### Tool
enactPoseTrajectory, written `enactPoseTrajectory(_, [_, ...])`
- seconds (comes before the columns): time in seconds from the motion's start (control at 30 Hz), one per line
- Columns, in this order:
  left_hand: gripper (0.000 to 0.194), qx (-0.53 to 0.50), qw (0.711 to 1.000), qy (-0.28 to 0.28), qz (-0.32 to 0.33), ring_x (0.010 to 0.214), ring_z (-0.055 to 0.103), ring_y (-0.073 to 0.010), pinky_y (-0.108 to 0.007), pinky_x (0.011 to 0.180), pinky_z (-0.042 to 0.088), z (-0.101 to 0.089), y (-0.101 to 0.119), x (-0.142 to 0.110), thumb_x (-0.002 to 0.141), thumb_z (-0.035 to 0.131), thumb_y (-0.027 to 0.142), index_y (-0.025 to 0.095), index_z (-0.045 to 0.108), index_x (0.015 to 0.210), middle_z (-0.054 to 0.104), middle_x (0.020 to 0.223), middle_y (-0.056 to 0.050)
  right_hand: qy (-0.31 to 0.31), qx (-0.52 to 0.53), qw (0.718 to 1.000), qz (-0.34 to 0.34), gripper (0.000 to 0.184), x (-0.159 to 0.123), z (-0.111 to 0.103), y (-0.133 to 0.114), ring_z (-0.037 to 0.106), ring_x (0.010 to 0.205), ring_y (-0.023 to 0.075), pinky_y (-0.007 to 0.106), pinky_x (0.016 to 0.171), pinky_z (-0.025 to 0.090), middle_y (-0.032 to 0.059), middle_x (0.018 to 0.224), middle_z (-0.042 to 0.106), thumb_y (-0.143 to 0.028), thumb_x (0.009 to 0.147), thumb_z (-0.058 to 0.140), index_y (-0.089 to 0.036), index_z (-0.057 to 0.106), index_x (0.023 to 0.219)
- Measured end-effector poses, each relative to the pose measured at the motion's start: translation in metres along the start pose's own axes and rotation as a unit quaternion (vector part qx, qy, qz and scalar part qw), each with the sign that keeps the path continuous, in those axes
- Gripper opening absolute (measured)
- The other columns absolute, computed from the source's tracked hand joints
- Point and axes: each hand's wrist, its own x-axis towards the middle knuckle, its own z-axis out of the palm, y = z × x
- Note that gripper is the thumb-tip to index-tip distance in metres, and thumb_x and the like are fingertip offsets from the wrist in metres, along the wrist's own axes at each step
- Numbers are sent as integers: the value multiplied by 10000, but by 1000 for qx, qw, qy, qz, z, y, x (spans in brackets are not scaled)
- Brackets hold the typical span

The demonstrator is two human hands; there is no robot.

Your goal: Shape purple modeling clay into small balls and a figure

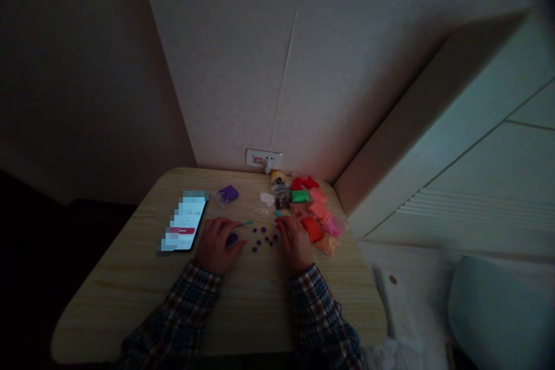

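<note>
Small round purple clay pieces [267,239] lie midway between the side edges of a wooden desk [260,312]. The left hand [218,244] arches wide over a larger purple ball [232,239]; the right hand [295,244] pinches narrowly, contents unclear. Light pressure should preserve roundness.

A lit phone [185,224] lies at left, a socket [257,159] (white plug [267,166] inserted) in the pale wall [229,69]

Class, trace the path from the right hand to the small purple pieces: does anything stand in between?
Nothing visible stands between the right hand and the small purple pieces; the nearest lies close beside it on the tabletop.
</note>
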Motion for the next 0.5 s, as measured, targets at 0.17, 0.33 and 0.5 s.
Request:
enactPoseTrajectory(0.17, [259, 19, 999, -22, 43, 907, 489, -250, -416, 798, 430, 4, -13, -9, 733, 564, 292, 188, 609, 966, 568, 972, -86, -1, -28, 1000, -5, 138, -1, 3, 1, 537, 820, 187, 317, 755, 429, 59, 836, 584, -192, 854, 433, -167, 567, 869])
enactPoseTrajectory(0.33, [206, 34, 998, -41, 34, 881, 502, -236, -393, 775, 437, 5, -17, -10, 760, 506, 224, 182, 621, 926, 590, 924, -80, -12, -70, 997, -11, 170, -2, 6, -1, 521, 846, 192, 339, 796, 395, 53, 866, 594, -162, 852, 426, -178, 558, 958])
enactPoseTrajectory(0.5, [192, 9, 999, -48, 19, 855, 534, -221, -370, 768, 452, 6, -16, -9, 775, 484, 228, 186, 620, 904, 603, 890, -70, -43, -120, 992, 7, 101, -3, 6, -6, 500, 844, 196, 333, 782, 372, 50, 850, 571, -215, 842, 490, -189, 586, 825])
